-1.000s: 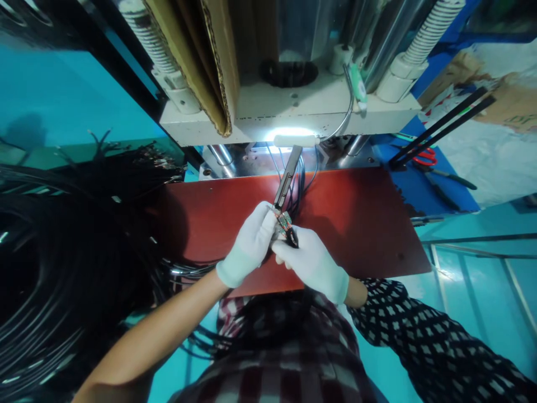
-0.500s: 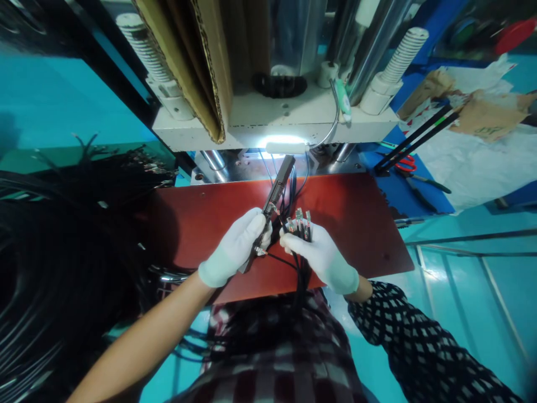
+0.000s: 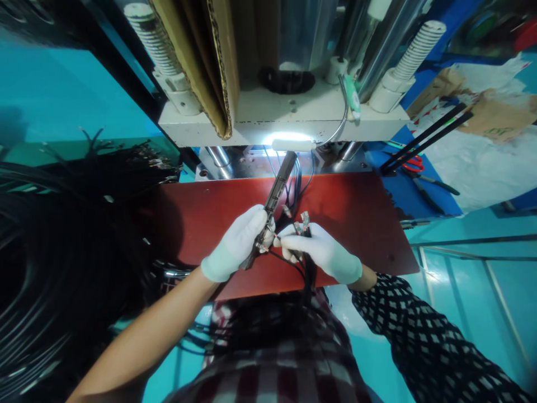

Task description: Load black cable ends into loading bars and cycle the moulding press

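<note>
My gloved left hand (image 3: 243,240) is wrapped round a long dark metal bar (image 3: 279,184) with slots along it, held at a slant over the reddish-brown board (image 3: 356,224). Close beside it, my gloved right hand (image 3: 316,249) grips several black cables (image 3: 309,274) with small metal connectors (image 3: 305,218) at their ends. Its thumb and forefinger pinch one cable end against the bar's lower part. Another cable end rests at the bar near my left fingers. Cable tails hang down over my lap.
Behind the board stands a white press (image 3: 251,123) with a lit lamp (image 3: 293,145) and a cardboard sheet (image 3: 218,67). Bundles of black cable (image 3: 42,268) fill the left side. Red-handled scissors (image 3: 413,163) and pliers (image 3: 432,193) lie on a blue surface at right.
My right hand's fingers have closed in towards the bar, bringing a cable end against it. The bunch of connectors has shifted in the hand. The view has moved slightly.
</note>
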### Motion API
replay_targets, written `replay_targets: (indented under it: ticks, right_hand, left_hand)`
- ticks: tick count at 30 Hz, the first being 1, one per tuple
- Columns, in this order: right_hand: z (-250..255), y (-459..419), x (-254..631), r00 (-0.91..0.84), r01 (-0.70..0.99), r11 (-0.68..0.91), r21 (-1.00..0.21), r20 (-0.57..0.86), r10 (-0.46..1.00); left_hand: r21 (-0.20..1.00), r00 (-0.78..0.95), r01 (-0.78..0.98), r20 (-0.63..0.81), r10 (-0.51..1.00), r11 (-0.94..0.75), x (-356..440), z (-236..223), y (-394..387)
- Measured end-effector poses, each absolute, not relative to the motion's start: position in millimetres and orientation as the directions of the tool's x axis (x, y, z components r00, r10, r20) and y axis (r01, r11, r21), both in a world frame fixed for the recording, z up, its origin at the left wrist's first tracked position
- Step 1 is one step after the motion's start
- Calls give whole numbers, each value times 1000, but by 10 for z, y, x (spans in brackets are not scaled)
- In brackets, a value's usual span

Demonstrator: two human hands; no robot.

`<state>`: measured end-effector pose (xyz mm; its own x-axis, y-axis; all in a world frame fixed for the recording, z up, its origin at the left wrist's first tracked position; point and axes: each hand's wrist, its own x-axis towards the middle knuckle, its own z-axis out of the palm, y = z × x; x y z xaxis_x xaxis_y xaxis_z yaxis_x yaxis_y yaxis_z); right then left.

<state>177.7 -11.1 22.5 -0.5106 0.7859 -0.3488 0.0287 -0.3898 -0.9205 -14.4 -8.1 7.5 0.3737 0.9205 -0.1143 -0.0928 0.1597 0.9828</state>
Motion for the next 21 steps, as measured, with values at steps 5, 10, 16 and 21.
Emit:
replay_targets:
  ticks: [5, 10, 16, 21]
  right_hand:
    - [213, -78, 1677, -562, -60, -478, -876, -366, 742]
    - [240, -77, 1629, -429, 64, -320, -945, -316, 846]
    - [213, -100, 1551, -414, 98, -225, -969, -246, 876]
    - [184, -100, 1523, -357, 181, -225, -958, -277, 892]
  left_hand:
    - [995, 401, -54, -59, 914, 87, -156, 91, -90]
    - [990, 414, -63, -91, 906, 128, -173, 66, -88]
    - [983, 388, -92, -113, 915, 161, -157, 62, -80]
    - [995, 313, 93, -49, 948, 21, -133, 101, -100]
